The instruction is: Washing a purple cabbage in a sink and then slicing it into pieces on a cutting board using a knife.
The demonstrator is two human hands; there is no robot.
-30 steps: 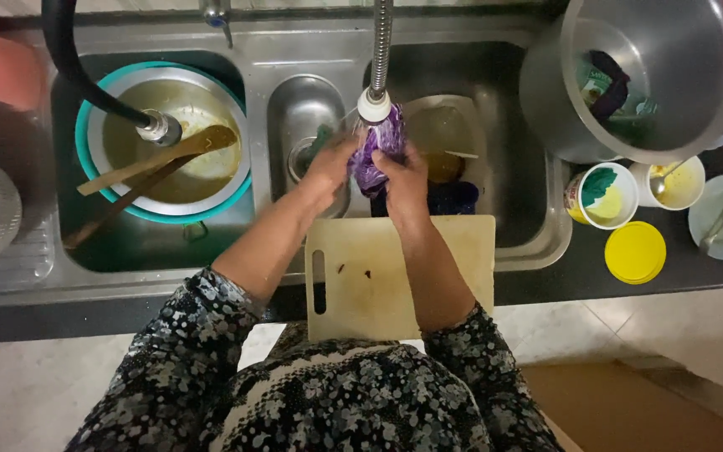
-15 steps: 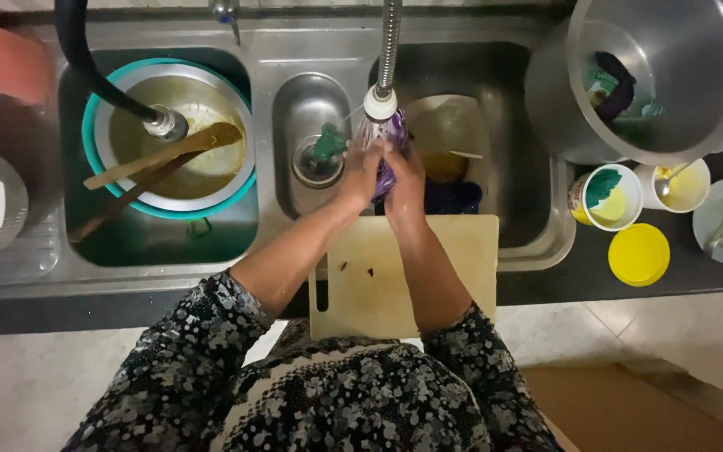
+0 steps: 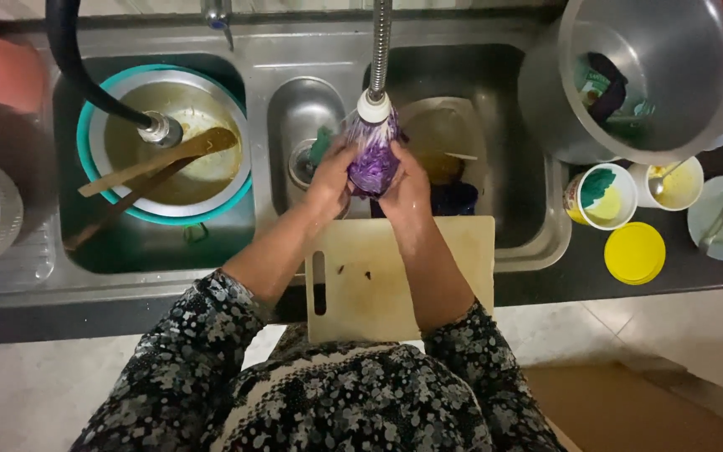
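Observation:
Both of my hands hold a piece of purple cabbage (image 3: 373, 157) under the white nozzle of the flexible faucet (image 3: 375, 105). My left hand (image 3: 330, 177) grips its left side and my right hand (image 3: 406, 186) cups its right side. They hover over the divide between the small middle basin (image 3: 305, 117) and the right sink basin (image 3: 495, 125). A pale cutting board (image 3: 412, 285) lies across the sink's front edge just below my wrists.
The left basin holds a teal-rimmed bowl (image 3: 169, 138) of brownish water with wooden utensils and a black hose. A large steel pot (image 3: 638, 75) stands at the right. Small cups (image 3: 600, 197), a yellow lid (image 3: 634, 252) and a plate sit on the dark counter.
My hands have turned and worked the purple cabbage under the faucet nozzle, keeping it in about the same place. The view has shifted slightly.

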